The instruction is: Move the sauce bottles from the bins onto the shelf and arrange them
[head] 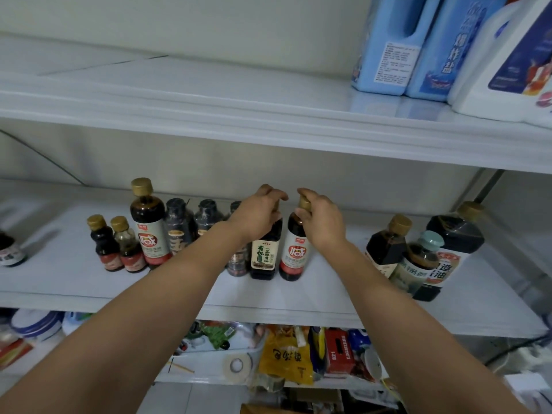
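On the middle shelf point(74, 282), a bottle with a white label point(9, 252) is seen cut off at the far left edge. Further right, two small gold-capped sauce bottles point(115, 245) are stood side by side, touching, and just beside them a taller gold-capped bottle with a red-and-white label point(148, 225) is placed upright. Behind and to its right, dark shrink-wrapped bottles point(191, 219) are lined up, partly hidden by the left forearm. The left hand point(258, 215) is held over the neck of a dark bottle with a cream and green label point(264, 258), its fingers point(276, 194) closed around the top, which is hidden by the hand. Just beside this bottle, a second red-labelled bottle point(294, 253) is stood upright on the shelf, and its gold cap is gripped by the fingers point(304, 194) of the right hand point(321, 219). The two hands are near each other but apart. Well to the right, a group of three is seen close together: a gold-capped dark bottle point(388, 243), a bottle with a pale green cap point(419, 261) in front, and a large dark jug-like bottle point(454, 243) behind. On the upper shelf at the right, blue detergent jugs point(412, 49) are stored.
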